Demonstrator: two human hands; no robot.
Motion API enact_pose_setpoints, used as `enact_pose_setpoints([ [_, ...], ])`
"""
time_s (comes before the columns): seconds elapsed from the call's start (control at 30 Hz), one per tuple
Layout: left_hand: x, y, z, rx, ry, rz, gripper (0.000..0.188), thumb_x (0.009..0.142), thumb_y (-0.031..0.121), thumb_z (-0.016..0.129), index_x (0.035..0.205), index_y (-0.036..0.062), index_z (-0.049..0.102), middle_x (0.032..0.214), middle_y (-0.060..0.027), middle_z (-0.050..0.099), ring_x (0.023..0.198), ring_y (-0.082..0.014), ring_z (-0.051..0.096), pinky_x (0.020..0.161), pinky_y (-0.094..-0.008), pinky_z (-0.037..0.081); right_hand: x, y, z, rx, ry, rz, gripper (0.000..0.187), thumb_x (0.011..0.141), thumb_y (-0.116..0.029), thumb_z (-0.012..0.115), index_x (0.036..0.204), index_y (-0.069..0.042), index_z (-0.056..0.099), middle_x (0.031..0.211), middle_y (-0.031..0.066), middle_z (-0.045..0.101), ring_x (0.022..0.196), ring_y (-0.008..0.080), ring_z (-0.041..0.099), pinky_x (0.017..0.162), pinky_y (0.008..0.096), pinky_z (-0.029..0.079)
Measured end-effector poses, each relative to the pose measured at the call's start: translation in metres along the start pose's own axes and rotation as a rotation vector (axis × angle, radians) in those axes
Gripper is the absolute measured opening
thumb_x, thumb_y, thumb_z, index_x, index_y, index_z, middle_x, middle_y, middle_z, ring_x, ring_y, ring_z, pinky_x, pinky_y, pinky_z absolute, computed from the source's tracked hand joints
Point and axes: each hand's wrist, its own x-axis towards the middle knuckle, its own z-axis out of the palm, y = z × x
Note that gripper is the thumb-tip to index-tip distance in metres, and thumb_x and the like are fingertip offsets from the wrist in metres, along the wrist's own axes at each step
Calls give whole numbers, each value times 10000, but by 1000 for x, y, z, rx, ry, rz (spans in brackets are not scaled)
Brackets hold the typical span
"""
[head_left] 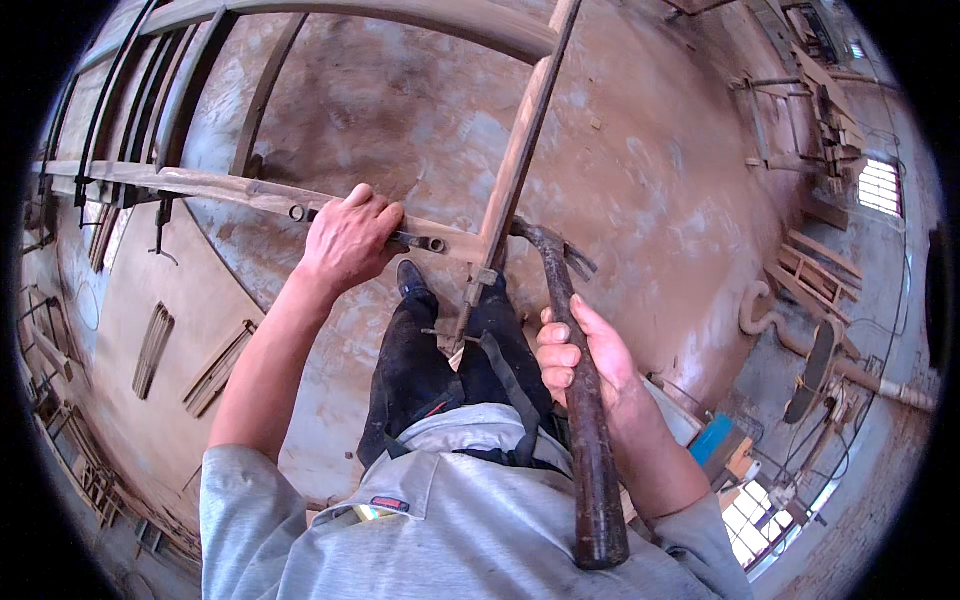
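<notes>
My left hand (350, 238) is closed over a dark metal double-ended socket wrench (432, 243), whose round hollow ends stick out on both sides. The wrench lies along a wooden rail (235, 187), and my fingers press against that rail too. To the right, my right hand (592, 350) grips a claw hammer (592, 440) by its long dark handle. The hammer's head is up beside a long wooden bar (520, 135), with its claw to the right. A metal clamp (480, 285) sits where the bar meets the rail's end, close to my legs.
Slats and clamps (160, 225) fill the frame's left side, with a curved top rail (400, 12) beyond. Wood strips (153, 350) lie on a board at left. At right are a stack of wooden pieces (815, 270), a hose (765, 315) and machinery.
</notes>
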Motion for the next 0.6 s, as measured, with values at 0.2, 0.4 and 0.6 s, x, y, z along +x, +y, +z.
enact_pose_setpoints([
  [0.2,-2,-3,1,1,-6,9,344,699,330,740,909,109,580,891,-36,611,939,-240,547,713,-370,491,-6,-5,-17,95,90,-148,336,975,-439,470,923,-112,525,726,12,526,538,133,486,464,307,416],
  [0.4,-4,-3,7,-1,18,3,362,691,346,750,900,108,576,895,-40,612,942,-243,549,712,-371,493,5,16,-14,-106,58,-56,314,973,-431,482,947,-120,517,719,4,519,528,133,483,443,305,399],
  [0.6,-1,0,3,7,37,20,363,693,348,754,895,107,571,876,-44,613,933,-246,553,699,-378,496,4,-8,-52,136,129,-191,352,971,-441,479,995,-97,549,692,-2,504,514,130,460,447,311,383],
])
